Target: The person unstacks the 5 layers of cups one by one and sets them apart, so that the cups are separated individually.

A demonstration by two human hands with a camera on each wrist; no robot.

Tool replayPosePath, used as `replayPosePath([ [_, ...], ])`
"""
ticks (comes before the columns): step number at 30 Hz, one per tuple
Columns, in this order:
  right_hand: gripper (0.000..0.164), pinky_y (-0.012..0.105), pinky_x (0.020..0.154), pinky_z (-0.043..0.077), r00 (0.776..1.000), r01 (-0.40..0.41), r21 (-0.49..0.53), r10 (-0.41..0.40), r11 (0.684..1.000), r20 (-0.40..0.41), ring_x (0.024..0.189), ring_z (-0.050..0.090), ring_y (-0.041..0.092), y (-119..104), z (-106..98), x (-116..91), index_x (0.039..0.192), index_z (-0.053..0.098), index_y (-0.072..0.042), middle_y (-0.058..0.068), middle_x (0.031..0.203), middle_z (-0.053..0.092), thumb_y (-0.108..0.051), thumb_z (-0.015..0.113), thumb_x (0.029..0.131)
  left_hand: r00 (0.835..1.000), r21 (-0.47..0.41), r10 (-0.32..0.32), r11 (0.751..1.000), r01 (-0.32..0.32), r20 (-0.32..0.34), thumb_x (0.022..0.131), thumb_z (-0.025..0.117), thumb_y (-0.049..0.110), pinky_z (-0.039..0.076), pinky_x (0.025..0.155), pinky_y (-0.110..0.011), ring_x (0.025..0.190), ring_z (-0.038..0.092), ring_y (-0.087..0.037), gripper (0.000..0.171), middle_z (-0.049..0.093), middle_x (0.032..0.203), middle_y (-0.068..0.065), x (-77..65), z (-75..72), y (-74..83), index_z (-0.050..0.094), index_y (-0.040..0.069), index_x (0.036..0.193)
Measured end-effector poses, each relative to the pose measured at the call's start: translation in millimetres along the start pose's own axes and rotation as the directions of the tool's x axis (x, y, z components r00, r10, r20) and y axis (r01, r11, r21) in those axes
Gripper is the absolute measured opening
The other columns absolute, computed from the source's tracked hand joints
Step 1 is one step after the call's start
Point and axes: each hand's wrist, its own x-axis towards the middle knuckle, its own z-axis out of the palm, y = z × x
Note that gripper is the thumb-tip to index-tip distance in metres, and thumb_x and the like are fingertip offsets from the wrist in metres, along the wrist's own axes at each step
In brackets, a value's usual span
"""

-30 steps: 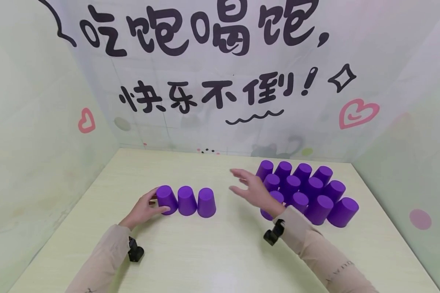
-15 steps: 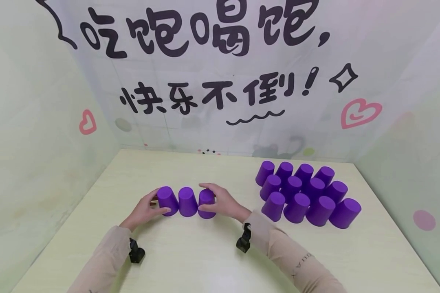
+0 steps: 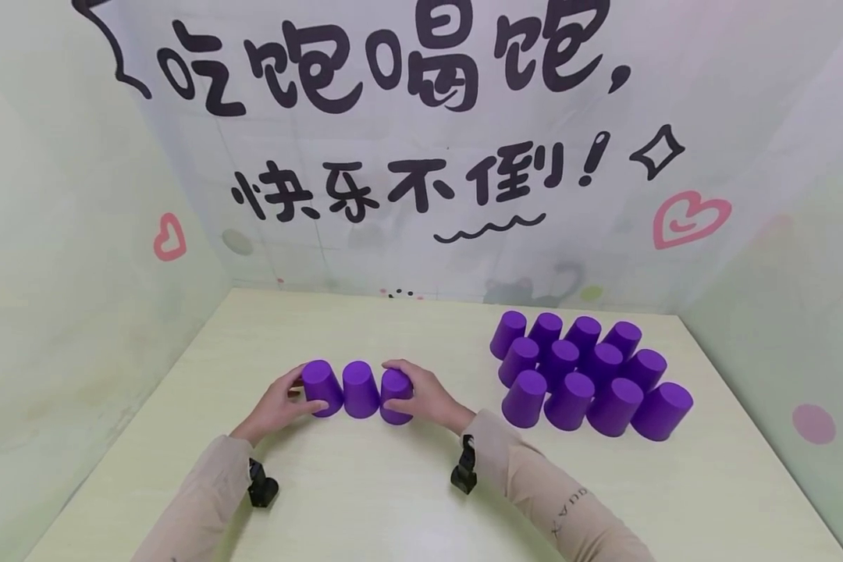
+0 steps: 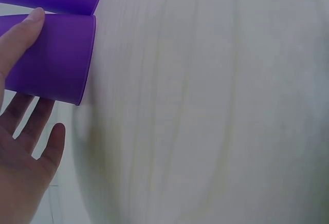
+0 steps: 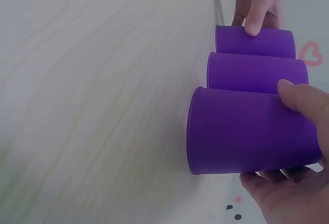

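Three purple cups stand mouth down in a short row left of the table's middle. My left hand (image 3: pixel 281 407) holds the left cup (image 3: pixel 321 384), thumb across its near side and fingers behind. Between the hands stands the middle cup (image 3: pixel 361 390), touched by neither. At the other end, my right hand (image 3: pixel 432 400) grips the right cup (image 3: pixel 396 384) with the thumb in front. In the right wrist view, that cup (image 5: pixel 252 131) is largest, its fingers (image 5: pixel 277 180) reaching round the far side. The left wrist view shows the left thumb (image 4: pixel 32 26) lying along its cup (image 4: pixel 51 62).
To the right, several more upside-down purple cups (image 3: pixel 617 407) stand in three close rows on the pale wooden table (image 3: pixel 393 499). A printed backdrop (image 3: pixel 407 257) closes off the back, with pale side walls left and right.
My right hand has come left from beside the large group of cups and taken hold of the right cup, which has shifted slightly nearer. My left hand has kept its hold.
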Motion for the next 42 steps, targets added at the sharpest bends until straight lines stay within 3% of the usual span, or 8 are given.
replayPosePath([
  [7, 0.058, 0.034, 0.087, 0.044, 0.999, -0.007, -0.007, 0.007, 1.000, -0.033, 0.105, 0.052, 0.024, -3, -10, 0, 0.129, 0.040, -0.005, 0.014, 0.121, 0.050, -0.010, 0.068, 0.078, 1.000, 0.007, -0.019, 1.000, 0.019, -0.006, 0.072, 0.073, 0.030, 0.042, 0.085, -0.046, 0.103, 0.049, -0.032, 0.070, 0.050, 0.121, -0.015, -1.8, 2.1, 0.7, 0.041, 0.008, 0.130],
  [15, 0.060, 0.039, 0.087, 0.044, 0.977, -0.095, -0.001, 0.093, 0.995, -0.190, 0.107, 0.050, 0.029, -4, -45, 12, 0.132, 0.038, -0.011, 0.015, 0.124, 0.047, -0.011, 0.067, 0.079, 1.000, -0.003, 0.014, 1.000, -0.014, -0.009, 0.072, 0.073, 0.028, 0.042, 0.085, -0.047, 0.104, 0.049, -0.033, 0.069, 0.051, 0.119, -0.015, -0.6, 0.7, 0.0, 0.041, 0.005, 0.129],
  [23, 0.062, 0.043, 0.089, 0.042, 0.898, -0.228, 0.048, 0.229, 0.973, -0.375, 0.112, 0.046, 0.031, 14, -67, 24, 0.132, 0.038, -0.012, 0.016, 0.127, 0.045, -0.011, 0.068, 0.078, 1.000, -0.011, 0.012, 1.000, -0.013, -0.009, 0.071, 0.074, 0.028, 0.042, 0.086, -0.047, 0.105, 0.048, -0.032, 0.068, 0.052, 0.119, -0.013, -0.4, 0.4, -0.7, 0.043, 0.008, 0.128],
  [38, 0.060, 0.042, 0.093, 0.038, 0.767, -0.345, 0.030, 0.300, 0.938, -0.567, 0.112, 0.044, 0.033, 44, -76, 33, 0.131, 0.038, -0.004, 0.021, 0.125, 0.044, -0.005, 0.066, 0.078, 1.000, -0.018, -0.008, 1.000, 0.008, -0.001, 0.072, 0.073, 0.029, 0.042, 0.086, -0.047, 0.104, 0.049, -0.033, 0.068, 0.051, 0.121, -0.014, -1.5, 1.1, 2.2, 0.042, 0.010, 0.129],
  [42, 0.060, 0.042, 0.093, 0.038, 0.745, -0.345, 0.022, 0.288, 0.938, -0.602, 0.111, 0.045, 0.035, 47, -76, 34, 0.130, 0.039, -0.001, 0.023, 0.123, 0.046, -0.003, 0.067, 0.076, 1.000, -0.016, -0.011, 1.000, 0.011, 0.000, 0.072, 0.073, 0.030, 0.042, 0.085, -0.047, 0.104, 0.049, -0.033, 0.069, 0.050, 0.121, -0.014, -1.3, 0.9, 2.5, 0.042, 0.010, 0.130],
])
